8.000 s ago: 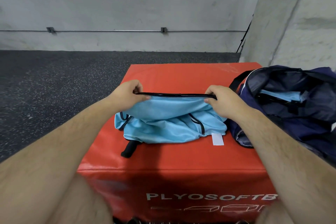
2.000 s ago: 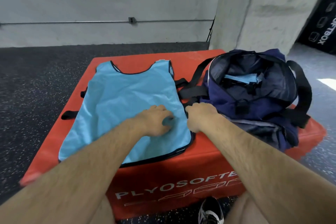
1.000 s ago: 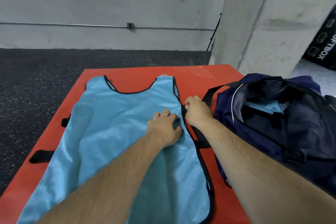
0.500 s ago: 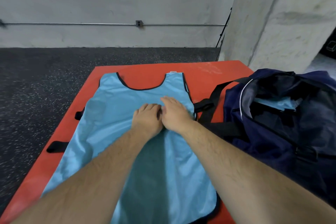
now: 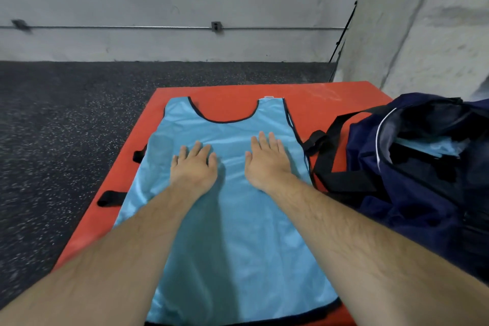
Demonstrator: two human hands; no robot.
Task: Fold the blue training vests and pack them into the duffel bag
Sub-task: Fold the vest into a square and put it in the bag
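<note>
I am looking down at a blue vest (image 5: 232,206) lying spread flat along the middle of the red padded worktop (image 5: 317,98), with its neck hole toward the top of the frame. I am judging this to be the smoothing step, just ahead of the first fold, since the cloth is lying open at full length and nothing is doubled over yet.

My left hand (image 5: 194,169) is pressing palm-down on the vest left of centre. My right hand (image 5: 267,164) is doing the same right of centre, with bare cloth between the two. The fingers (image 5: 197,147) of both hands are lying straight and only slightly spread. Neither hand is gripping or pinching anything.

The duffel bag (image 5: 412,193) is sitting open at the right edge of the frame, just beside the vest. Its black strap (image 5: 333,156) is trailing onto the worktop near the vest's right edge. Some pale blue cloth (image 5: 434,145) is showing inside the bag's mouth, possibly a folded vest, though I am not seeing it clearly enough to be sure.

Next, I am expecting to need a pinch on one long edge or at the shoulders, bringing one half over the other while the other hand is pinning the slippery-looking fabric. With the strap lying so close, I am minding not to catch it in the fold.
</note>
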